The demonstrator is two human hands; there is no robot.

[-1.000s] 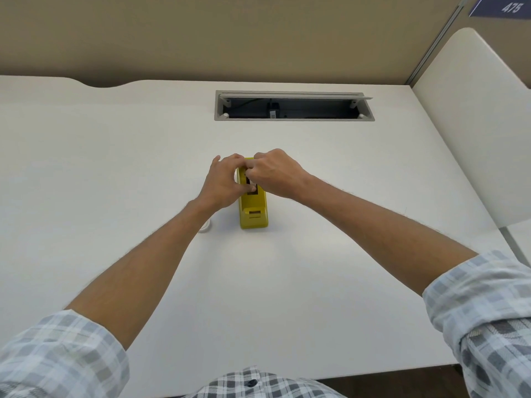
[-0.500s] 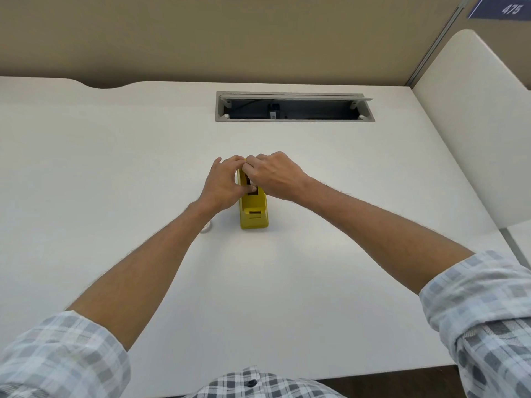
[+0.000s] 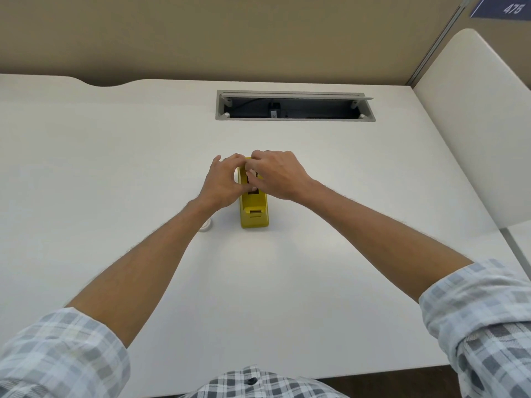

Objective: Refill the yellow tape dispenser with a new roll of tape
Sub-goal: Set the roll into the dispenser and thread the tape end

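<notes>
Both hands — left hand [image 3: 222, 183], right hand [image 3: 275, 175] — pinch at the yellow tape dispenser [image 3: 254, 209]; its well's contents unclear, perhaps tape.

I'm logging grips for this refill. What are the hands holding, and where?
Both hands, left hand and right hand, are on the far, upper end of the yellow tape dispenser. Their fingers hide whatever they pinch there.

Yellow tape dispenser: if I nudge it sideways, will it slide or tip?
The yellow tape dispenser looks narrow and fairly tall, so a high sideways push may tip it. Its flat base on the smooth white desk suggests a low push would probably slide it.
</notes>
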